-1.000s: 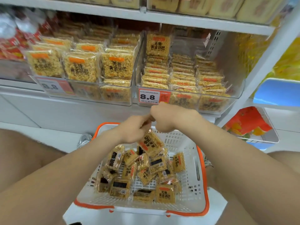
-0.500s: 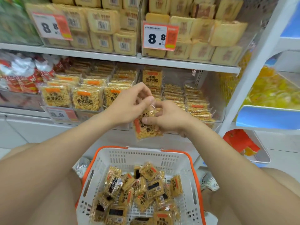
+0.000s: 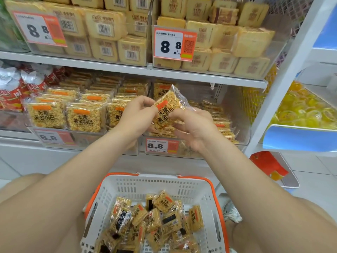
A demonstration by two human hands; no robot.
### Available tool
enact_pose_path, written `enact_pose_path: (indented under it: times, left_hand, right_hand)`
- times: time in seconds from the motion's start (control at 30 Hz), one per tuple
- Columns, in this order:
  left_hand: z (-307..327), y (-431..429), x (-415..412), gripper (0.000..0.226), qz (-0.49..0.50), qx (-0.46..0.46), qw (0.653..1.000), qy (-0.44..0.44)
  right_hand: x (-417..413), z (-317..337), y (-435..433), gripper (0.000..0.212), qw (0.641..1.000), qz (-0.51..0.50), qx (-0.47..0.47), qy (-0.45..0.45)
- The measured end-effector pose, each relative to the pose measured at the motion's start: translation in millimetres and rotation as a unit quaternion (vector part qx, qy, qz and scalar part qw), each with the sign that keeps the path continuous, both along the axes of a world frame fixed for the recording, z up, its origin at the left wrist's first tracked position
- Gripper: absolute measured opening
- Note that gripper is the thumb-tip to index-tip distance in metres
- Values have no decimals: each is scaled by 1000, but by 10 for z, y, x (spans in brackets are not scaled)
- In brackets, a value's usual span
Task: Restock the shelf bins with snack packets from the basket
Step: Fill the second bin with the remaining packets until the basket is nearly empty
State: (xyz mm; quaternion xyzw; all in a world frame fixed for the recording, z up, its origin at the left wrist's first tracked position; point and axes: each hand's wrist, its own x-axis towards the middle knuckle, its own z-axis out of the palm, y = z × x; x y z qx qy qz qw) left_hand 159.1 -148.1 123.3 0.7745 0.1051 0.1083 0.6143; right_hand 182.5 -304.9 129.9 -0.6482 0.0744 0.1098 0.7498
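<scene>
Head view: white shelf [image 3: 200, 75], tiled floor [image 3: 319, 168].

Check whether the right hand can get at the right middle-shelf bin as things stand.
Probably yes. The right hand is just in front of the bin, whose stacks lie low, leaving space above. It pinches a packet together with the left hand, though, so it isn't free.

Clear snack packet [image 3: 166, 108] of golden crackers, orange-labelled, tilted, pinched between left hand [image 3: 138, 114] and right hand [image 3: 193, 128] before the right shelf bin [image 3: 242, 125]; similar packets [image 3: 156, 221] lie jumbled in the white, orange-rimmed basket [image 3: 156, 185]; left shelf bin [image 3: 54, 141] holds upright rows.
</scene>
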Motion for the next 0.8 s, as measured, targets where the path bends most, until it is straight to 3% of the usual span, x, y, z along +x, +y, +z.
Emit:
enact_pose_path:
  times: [0.2, 0.37, 0.47, 0.57, 0.67, 0.8]
  left_hand:
    - [68, 102, 17, 34, -28, 116, 992, -39]
    - [26, 197, 97, 37, -14, 135, 989, -60]
    - [4, 231, 171, 38, 0, 174, 982, -74]
    - [-6, 251, 216, 36, 12, 294, 951, -96]
    - [-61, 298, 271, 33, 24, 425, 899, -102]
    - [-123, 352, 350, 31, 36, 489, 867, -86]
  right_hand:
    - [31, 82, -99, 35, 989, -4, -136, -51]
    - [101, 40, -115, 55, 959, 45, -252, -121]
    - [248, 36, -129, 45, 956, 53, -258, -127]
    - [429, 29, -122, 48, 969, 6, -223, -102]
    - [648, -26, -50, 58, 962, -38, -249, -102]
    - [924, -38, 31, 25, 928, -73, -328, -158]
